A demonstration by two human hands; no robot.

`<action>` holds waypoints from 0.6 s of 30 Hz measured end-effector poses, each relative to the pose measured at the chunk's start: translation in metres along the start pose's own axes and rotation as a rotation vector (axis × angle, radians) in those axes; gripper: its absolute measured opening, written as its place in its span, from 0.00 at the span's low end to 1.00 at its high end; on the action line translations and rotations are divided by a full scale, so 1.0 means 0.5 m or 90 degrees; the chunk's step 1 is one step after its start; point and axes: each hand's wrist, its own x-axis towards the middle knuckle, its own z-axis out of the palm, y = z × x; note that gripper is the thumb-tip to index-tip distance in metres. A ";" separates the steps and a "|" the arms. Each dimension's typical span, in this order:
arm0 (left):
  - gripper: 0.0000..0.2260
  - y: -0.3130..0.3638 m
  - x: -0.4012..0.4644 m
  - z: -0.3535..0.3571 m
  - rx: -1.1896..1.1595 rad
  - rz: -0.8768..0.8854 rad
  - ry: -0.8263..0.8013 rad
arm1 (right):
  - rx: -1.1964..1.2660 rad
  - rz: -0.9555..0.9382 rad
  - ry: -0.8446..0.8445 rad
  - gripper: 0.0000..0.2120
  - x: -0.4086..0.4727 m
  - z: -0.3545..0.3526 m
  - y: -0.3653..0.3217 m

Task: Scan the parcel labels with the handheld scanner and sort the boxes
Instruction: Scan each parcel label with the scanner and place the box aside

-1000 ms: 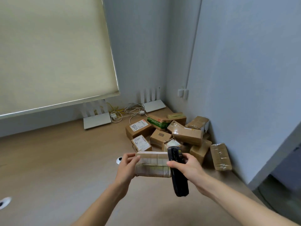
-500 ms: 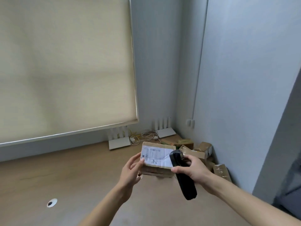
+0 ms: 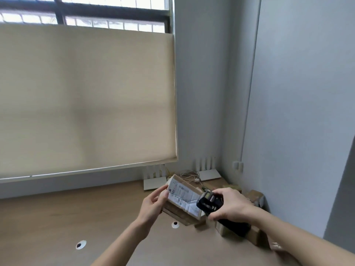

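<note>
My left hand [image 3: 152, 203] grips the left end of a small cardboard parcel [image 3: 181, 212], tilted so its white shipping label [image 3: 182, 195] faces me. My right hand [image 3: 230, 205] holds a black handheld scanner [image 3: 209, 203], its head right at the label's right edge and its handle pointing down toward me. Behind my right arm lies a pile of several brown boxes [image 3: 253, 196] in the corner, mostly hidden by the hand and the scanner.
The wooden desk [image 3: 57, 217] has two round cable holes [image 3: 81, 244]. Two white routers [image 3: 154, 182] and a tangle of cables [image 3: 189, 176] sit by the back wall. A beige roller blind [image 3: 86, 98] covers the window; grey walls close the right side.
The view has tipped upward, showing more window. The parcel was turned from its taped side to label up, then tilted further toward me. The scanner swung up so its head meets the label.
</note>
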 end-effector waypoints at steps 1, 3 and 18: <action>0.12 0.003 -0.002 -0.005 0.006 0.000 0.010 | -0.037 -0.006 -0.003 0.35 0.000 -0.004 -0.008; 0.11 0.007 -0.005 -0.016 0.017 0.001 0.025 | -0.113 -0.008 -0.001 0.35 0.002 -0.008 -0.022; 0.10 0.015 -0.045 -0.065 0.057 0.002 0.098 | -0.222 -0.057 0.029 0.34 0.008 0.020 -0.063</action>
